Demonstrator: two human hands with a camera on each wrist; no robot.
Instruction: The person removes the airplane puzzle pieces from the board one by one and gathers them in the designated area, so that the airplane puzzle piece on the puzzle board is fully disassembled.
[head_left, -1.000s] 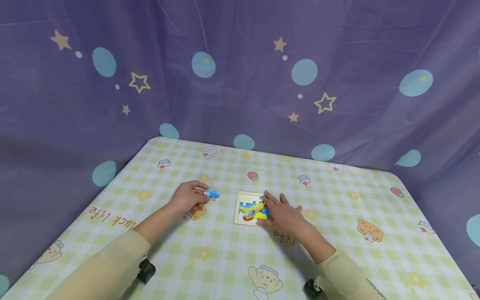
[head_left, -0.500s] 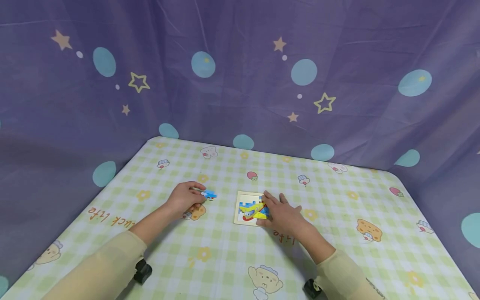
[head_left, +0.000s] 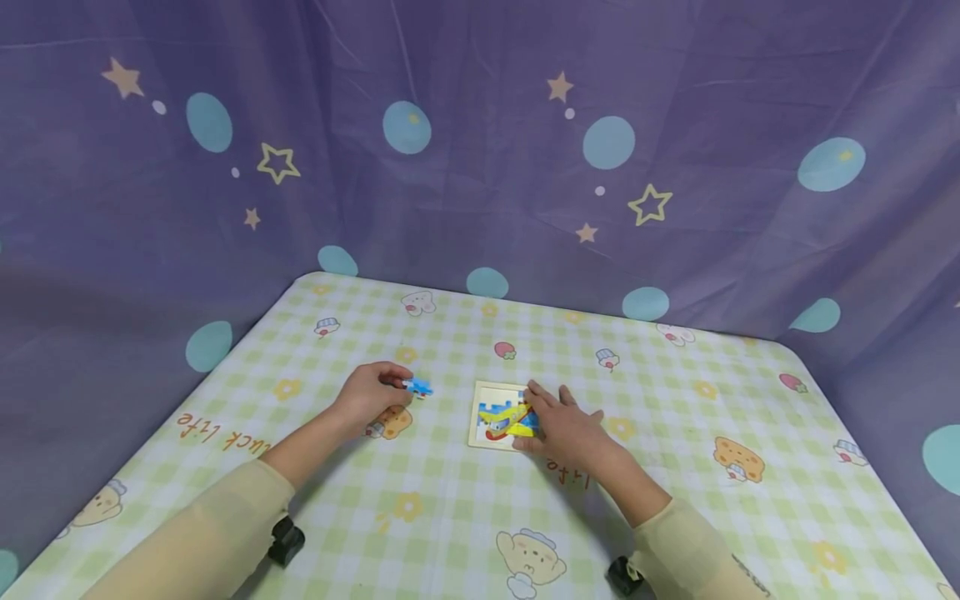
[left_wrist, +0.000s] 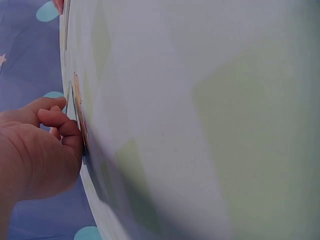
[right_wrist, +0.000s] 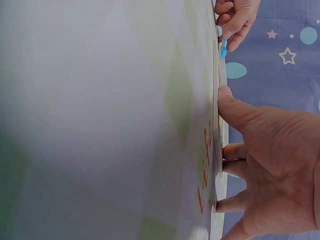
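The left hand (head_left: 369,392) pinches a small, flat, blue jigsaw-edged piece (head_left: 421,387) (its material is unclear), which juts past the fingertips. The right hand (head_left: 566,429), fingers spread and extended, rests on a square, cream, wood-like puzzle tray (head_left: 475,417); its partly filled yellow-and-blue aeroplane picture (head_left: 506,419) shows left of those fingers. A loose pinch could drop the piece; uneven right-hand pressure could skid the tray.

The worktop (head_left: 465,521) is softly lit, a faint shadow is cast beside the right forearm (head_left: 633,486), and near cloth (left_wrist: 240,110) is blurred in the wrist views.
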